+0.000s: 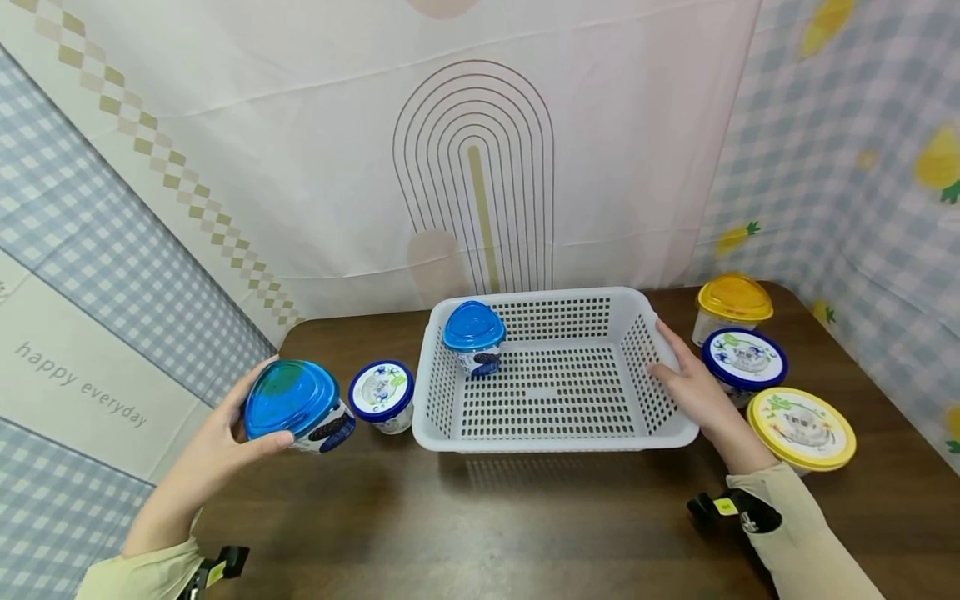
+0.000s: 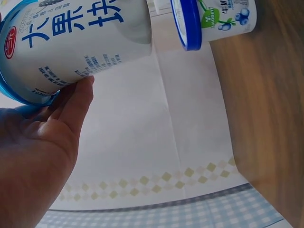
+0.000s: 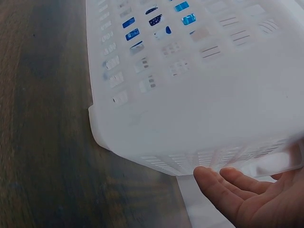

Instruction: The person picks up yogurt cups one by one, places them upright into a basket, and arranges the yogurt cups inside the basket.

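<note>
On the left, my left hand [image 1: 225, 433] holds a tub with a domed blue lid [image 1: 292, 400], tilted, with the thumb at the near side of the lid. The left wrist view shows the same tub's white side with blue lettering [image 2: 85, 42]. My right hand [image 1: 697, 387] grips the right wall of a white plastic basket [image 1: 551, 446], thumb inside and fingers along the outside. In the right wrist view its fingers [image 3: 242, 185] lie at the basket. A second blue-domed tub [image 1: 474, 337] stands inside the basket, at its left end.
Between the left hand and the basket stands a flat-lidded dark blue tub [image 1: 382, 396]. To the right of the basket are a yellow-domed tub [image 1: 733, 304], another dark blue-lidded tub [image 1: 745, 362] and a yellow flat-lidded tub [image 1: 802, 429]. Patterned cloth [image 1: 330, 192] hangs behind the brown table [image 1: 480, 533].
</note>
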`<state>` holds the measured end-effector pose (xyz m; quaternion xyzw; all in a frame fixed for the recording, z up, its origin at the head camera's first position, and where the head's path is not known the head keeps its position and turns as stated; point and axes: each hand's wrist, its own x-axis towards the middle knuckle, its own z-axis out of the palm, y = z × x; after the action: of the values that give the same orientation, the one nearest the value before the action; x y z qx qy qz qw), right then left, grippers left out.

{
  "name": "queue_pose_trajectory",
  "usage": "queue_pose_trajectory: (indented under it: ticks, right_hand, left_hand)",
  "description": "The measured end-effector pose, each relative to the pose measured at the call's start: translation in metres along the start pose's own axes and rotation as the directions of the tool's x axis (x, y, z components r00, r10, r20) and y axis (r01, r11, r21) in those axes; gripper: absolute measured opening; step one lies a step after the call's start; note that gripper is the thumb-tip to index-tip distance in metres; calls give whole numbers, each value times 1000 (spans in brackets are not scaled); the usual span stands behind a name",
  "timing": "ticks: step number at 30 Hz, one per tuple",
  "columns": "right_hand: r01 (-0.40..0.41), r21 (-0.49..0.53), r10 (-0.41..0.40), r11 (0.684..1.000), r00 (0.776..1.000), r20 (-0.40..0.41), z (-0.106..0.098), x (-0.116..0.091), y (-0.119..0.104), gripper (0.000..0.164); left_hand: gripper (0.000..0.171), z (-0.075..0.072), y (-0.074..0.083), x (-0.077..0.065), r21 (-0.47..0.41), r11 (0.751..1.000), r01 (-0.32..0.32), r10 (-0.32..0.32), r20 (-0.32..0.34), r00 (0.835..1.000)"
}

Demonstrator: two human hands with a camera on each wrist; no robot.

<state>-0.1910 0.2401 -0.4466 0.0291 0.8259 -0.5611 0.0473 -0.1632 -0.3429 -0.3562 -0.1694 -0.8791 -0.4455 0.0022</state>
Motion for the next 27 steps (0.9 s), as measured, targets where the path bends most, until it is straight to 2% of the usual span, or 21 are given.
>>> queue_pose_trajectory:
  ticks: [5,15,27]
  right_hand:
    - [3,-11,-3,1000,1000,-6,1,-1,-3,74]
    - [-5,-25,4,1000,1000,-12,2,-2,-7,75]
    - [-17,-6,17,1000,1000,-5,1,-2,-4,75]
  left_hand:
    - [91,2,6,10,-6,999,-47,47,13,999]
    - [91,7,18,26,28,1000,-13,11,67,998]
    - [89,19,40,52,24,998,-54,51,106,993]
